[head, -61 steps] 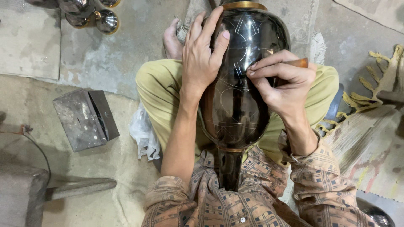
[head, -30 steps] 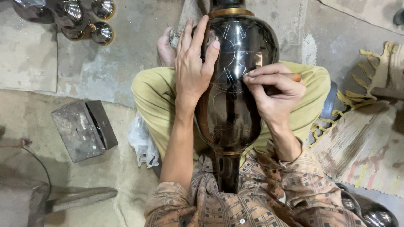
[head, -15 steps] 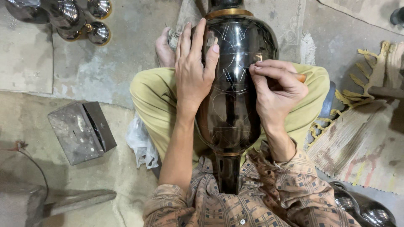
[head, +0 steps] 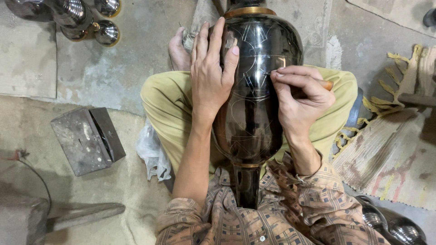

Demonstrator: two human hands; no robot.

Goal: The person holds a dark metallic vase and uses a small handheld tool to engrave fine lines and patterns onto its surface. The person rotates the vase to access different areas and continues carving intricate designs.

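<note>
A large glossy black vase (head: pixel 256 104) with thin scratched line patterns and a brass band lies lengthwise across my lap, its narrow neck towards my chest. My left hand (head: pixel 210 77) rests flat on the vase's left side, fingers spread, steadying it. My right hand (head: pixel 299 97) is closed around a small engraving tool with an orange wooden handle (head: pixel 326 84), its tip touching the vase's surface near the upper right. My legs in yellow-green trousers (head: pixel 165 109) are crossed beneath the vase.
Shiny metal vessels (head: pixel 77 18) stand at the top left on the concrete floor. A dark metal block (head: pixel 86 140) lies to my left, with a white plastic bag (head: pixel 152 154) by my knee. A fringed rug (head: pixel 390 154) lies at the right, more metal pieces (head: pixel 390 227) at the bottom right.
The view has drifted slightly, and my right hand has shifted the tool tip a little along the vase's engraved lines. My left hand has stayed pressed on the vase.
</note>
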